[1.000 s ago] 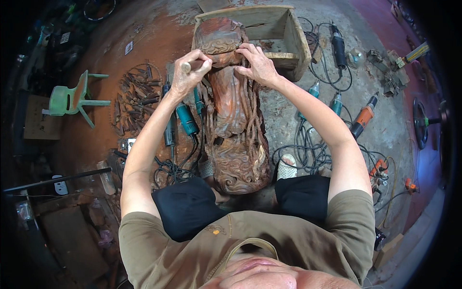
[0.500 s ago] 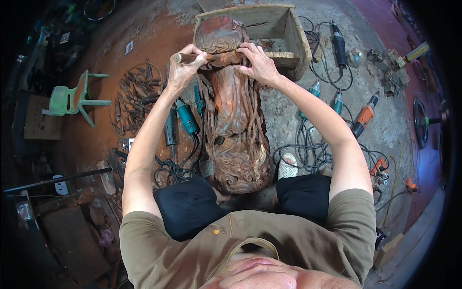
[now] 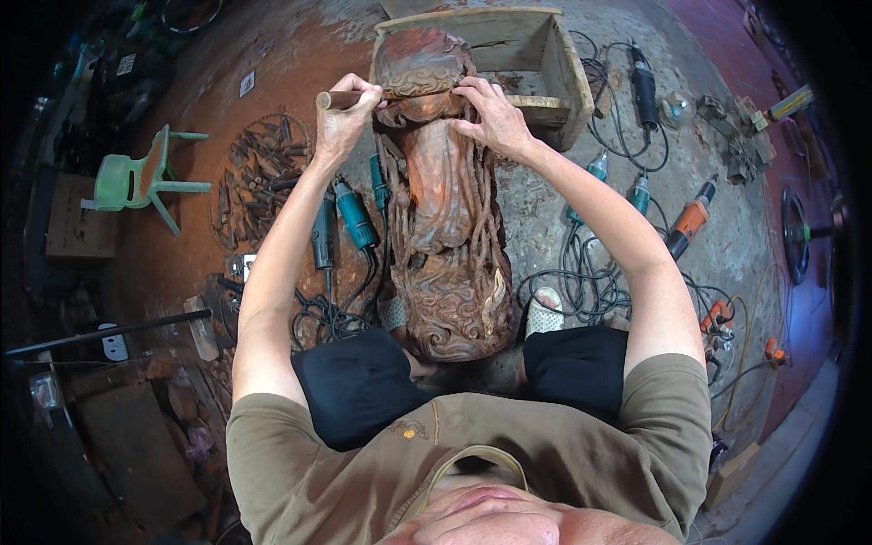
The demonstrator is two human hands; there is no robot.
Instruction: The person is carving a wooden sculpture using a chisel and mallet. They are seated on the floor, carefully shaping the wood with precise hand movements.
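A long reddish-brown wood carving, with swirling relief and root-like strands down its sides, lies lengthwise in front of me. Its far end rests against a wooden box. My left hand is closed around the round wooden handle of a carving chisel, whose butt end sticks out to the left. The chisel's thin blade seems to point right, across a groove near the carving's far end; its tip is hard to make out. On the right side of that same groove my right hand lies against the wood, thumb apart from the bent fingers.
Left of the carving are a heap of carving tools, a teal power tool and a green plastic chair. The weathered wooden box stands beyond. Corded grinders, including an orange one, and tangled cables lie right.
The chisel handle has swung to lie more sideways, its butt end now further left and slightly farther away. My left hand has turned with it. My right hand stays at nearly the same spot.
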